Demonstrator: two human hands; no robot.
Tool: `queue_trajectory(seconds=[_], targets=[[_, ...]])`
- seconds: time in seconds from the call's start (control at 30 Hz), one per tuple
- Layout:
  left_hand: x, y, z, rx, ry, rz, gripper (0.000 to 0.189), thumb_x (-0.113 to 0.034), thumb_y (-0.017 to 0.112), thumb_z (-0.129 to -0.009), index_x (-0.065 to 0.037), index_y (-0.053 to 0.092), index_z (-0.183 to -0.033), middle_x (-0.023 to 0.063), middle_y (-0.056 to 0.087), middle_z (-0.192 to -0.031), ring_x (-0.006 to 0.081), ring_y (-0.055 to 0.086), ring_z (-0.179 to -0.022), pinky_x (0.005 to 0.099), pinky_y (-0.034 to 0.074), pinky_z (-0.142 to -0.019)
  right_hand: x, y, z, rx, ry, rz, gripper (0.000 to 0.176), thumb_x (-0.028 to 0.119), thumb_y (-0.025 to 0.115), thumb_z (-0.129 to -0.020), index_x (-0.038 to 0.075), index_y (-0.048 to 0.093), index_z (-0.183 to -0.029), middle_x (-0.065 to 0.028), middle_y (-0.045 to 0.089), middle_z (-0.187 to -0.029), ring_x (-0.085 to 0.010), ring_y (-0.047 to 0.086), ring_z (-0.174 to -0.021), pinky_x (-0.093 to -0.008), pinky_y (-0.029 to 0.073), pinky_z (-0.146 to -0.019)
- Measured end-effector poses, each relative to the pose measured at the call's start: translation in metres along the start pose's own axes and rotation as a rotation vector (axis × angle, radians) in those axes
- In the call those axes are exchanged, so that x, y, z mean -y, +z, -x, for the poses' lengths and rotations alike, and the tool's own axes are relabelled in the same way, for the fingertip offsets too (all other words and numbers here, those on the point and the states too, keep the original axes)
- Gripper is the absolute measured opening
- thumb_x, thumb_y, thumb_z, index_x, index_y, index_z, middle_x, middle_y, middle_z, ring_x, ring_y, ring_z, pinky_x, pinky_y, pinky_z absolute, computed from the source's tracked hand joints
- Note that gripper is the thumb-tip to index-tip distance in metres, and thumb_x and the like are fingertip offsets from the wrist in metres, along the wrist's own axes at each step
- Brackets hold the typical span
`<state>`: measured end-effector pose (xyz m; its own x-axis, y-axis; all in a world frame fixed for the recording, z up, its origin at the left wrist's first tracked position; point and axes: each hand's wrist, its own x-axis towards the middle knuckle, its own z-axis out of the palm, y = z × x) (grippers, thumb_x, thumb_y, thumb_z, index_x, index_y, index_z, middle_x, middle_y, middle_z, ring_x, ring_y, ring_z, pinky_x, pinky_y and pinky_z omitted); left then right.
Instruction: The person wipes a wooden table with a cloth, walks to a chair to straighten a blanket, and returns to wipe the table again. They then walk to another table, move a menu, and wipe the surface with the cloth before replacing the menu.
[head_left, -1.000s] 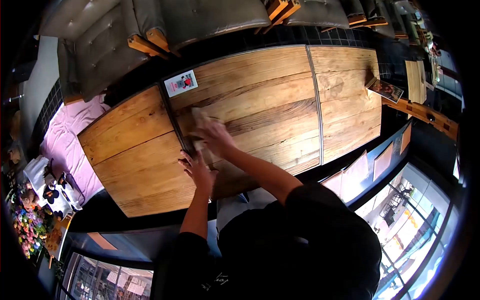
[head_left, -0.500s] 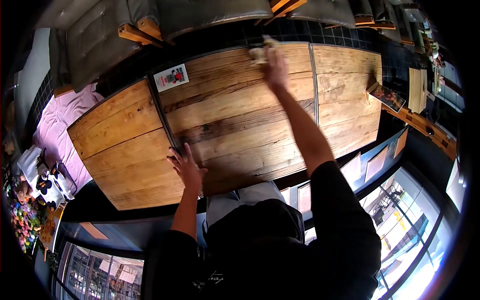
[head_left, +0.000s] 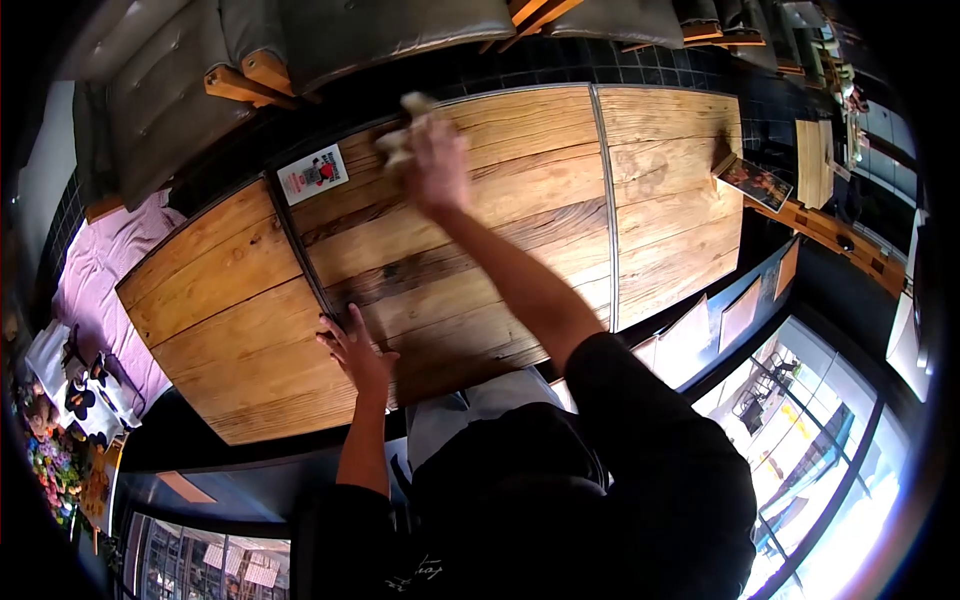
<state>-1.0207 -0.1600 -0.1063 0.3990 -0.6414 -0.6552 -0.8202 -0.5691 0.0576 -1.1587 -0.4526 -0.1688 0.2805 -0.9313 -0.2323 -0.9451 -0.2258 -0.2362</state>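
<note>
My right hand [head_left: 438,165] is pressed over a pale cloth [head_left: 400,150] near the far edge of the wooden table [head_left: 510,200]. Motion blurs both the hand and the cloth, which sticks out past the fingers at the left. My left hand [head_left: 357,352] rests with spread fingers by the near edge, beside the dark seam between two table sections, and holds nothing. A white printed card [head_left: 313,174] lies flat at the far left of the middle section, to the left of my right hand.
Dark padded seats [head_left: 390,35] line the far side. At the right end stands a menu or booklet [head_left: 757,182]. Pink fabric [head_left: 112,285] lies beyond the left end, with a white bag [head_left: 60,365] near it.
My right hand has swept left along the far side with the cloth, closer to the card. My left hand keeps its place on the table. The whole view has shifted slightly.
</note>
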Motion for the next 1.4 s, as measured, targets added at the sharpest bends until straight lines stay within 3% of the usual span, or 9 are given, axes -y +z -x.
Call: queue_trajectory(seconds=[0.2, 0.37, 0.53, 0.63, 0.7, 0.83, 1.13, 1.23, 1.4], targets=[[0.002, 0.005, -0.001, -0.025, -0.010, -0.014, 0.139, -0.027, 0.098, -0.051, -0.038, 0.012, -0.159, 0.0247, -0.009, -0.164, 0.0567, 0.006, -0.147, 0.0615, 0.042, -0.106, 0.130, 0.062, 0.015, -0.135, -0.437, -0.131, 0.062, 0.037, 0.053, -0.097, 0.018, 0.036, -0.153, -0.0122, 0.021, -0.164, -0.0351, 0.019, -0.151, -0.0518, 0.015, -0.123], [-0.001, 0.001, 0.000, -0.044, 0.000, 0.014, 0.138, -0.026, 0.098, -0.050, -0.037, 0.014, -0.159, 0.0247, -0.007, -0.165, 0.0573, 0.007, -0.147, 0.0607, 0.042, -0.107, 0.123, 0.045, -0.014, -0.084, -0.628, -0.202, 0.054, 0.036, 0.057, -0.093, 0.020, 0.051, -0.144, -0.0089, 0.028, -0.161, -0.0338, 0.028, -0.148, -0.0511, 0.022, -0.121], [-0.005, -0.005, 0.001, -0.031, 0.007, 0.034, 0.136, -0.024, 0.098, -0.050, -0.033, 0.017, -0.159, 0.0265, -0.008, -0.164, 0.0580, 0.006, -0.146, 0.0622, 0.044, -0.104, 0.002, -0.008, -0.057, -0.060, -0.384, -0.076, 0.057, 0.047, 0.053, -0.097, 0.022, 0.044, -0.147, -0.0163, 0.043, -0.148, -0.0355, 0.042, -0.136, -0.0510, 0.030, -0.116], [-0.005, -0.005, 0.002, -0.036, 0.015, 0.025, 0.139, -0.023, 0.099, -0.050, -0.030, 0.014, -0.160, 0.0278, -0.008, -0.163, 0.0588, 0.004, -0.146, 0.0628, 0.047, -0.100, -0.119, -0.002, -0.091, -0.110, -0.142, 0.008, 0.055, 0.052, 0.056, -0.093, 0.020, 0.051, -0.138, -0.0131, 0.059, -0.128, -0.0293, 0.052, -0.126, -0.0490, 0.025, -0.118], [-0.008, -0.005, 0.004, -0.039, 0.016, 0.028, 0.139, -0.023, 0.099, -0.050, -0.031, 0.014, -0.160, 0.0274, -0.008, -0.163, 0.0587, 0.004, -0.146, 0.0620, 0.048, -0.100, -0.203, -0.031, -0.101, -0.114, -0.065, 0.159, 0.031, 0.042, 0.058, -0.094, 0.018, 0.060, -0.113, -0.0084, 0.065, -0.116, -0.0261, 0.058, -0.110, -0.0453, 0.036, -0.106], [-0.007, 0.000, -0.001, -0.024, -0.024, -0.012, 0.140, -0.025, 0.099, -0.049, -0.033, 0.014, -0.160, 0.0237, -0.009, -0.164, 0.0566, 0.004, -0.147, 0.0607, 0.050, -0.099, -0.357, -0.049, -0.119, -0.006, -0.027, 0.163, 0.042, 0.051, 0.059, -0.092, 0.023, 0.066, -0.122, -0.0042, 0.068, -0.116, -0.0224, 0.059, -0.116, -0.0461, 0.040, -0.103], [-0.007, -0.007, -0.002, 0.007, -0.050, -0.014, 0.135, -0.031, 0.098, -0.048, -0.034, 0.020, -0.158, 0.0230, -0.008, -0.165, 0.0549, 0.008, -0.147, 0.0611, 0.048, -0.101, -0.191, -0.072, -0.155, 0.400, 0.298, 0.171, 0.054, 0.055, 0.045, -0.090, 0.016, 0.074, -0.113, -0.0118, 0.071, -0.119, -0.0307, 0.068, -0.108, -0.0456, 0.051, -0.091], [-0.009, -0.014, -0.003, 0.042, -0.063, -0.013, 0.135, -0.033, 0.098, -0.049, -0.035, 0.019, -0.159, 0.0230, -0.008, -0.165, 0.0549, 0.009, -0.147, 0.0606, 0.048, -0.102, -0.100, -0.035, -0.166, 0.545, 0.199, 0.088, 0.064, 0.067, 0.044, -0.090, 0.015, 0.074, -0.114, -0.0113, 0.071, -0.117, -0.0321, 0.065, -0.113, -0.0494, 0.049, -0.090], [0.001, -0.004, -0.005, 0.021, -0.053, -0.024, 0.138, -0.030, 0.099, -0.048, -0.035, 0.017, -0.159, 0.0199, -0.010, -0.165, 0.0544, 0.006, -0.148, 0.0609, 0.049, -0.102, 0.075, -0.013, -0.138, 0.433, -0.011, -0.078, 0.055, 0.054, 0.041, -0.097, 0.012, 0.075, -0.106, -0.0114, 0.073, -0.110, -0.0292, 0.069, -0.105, -0.0464, 0.054, -0.087]])
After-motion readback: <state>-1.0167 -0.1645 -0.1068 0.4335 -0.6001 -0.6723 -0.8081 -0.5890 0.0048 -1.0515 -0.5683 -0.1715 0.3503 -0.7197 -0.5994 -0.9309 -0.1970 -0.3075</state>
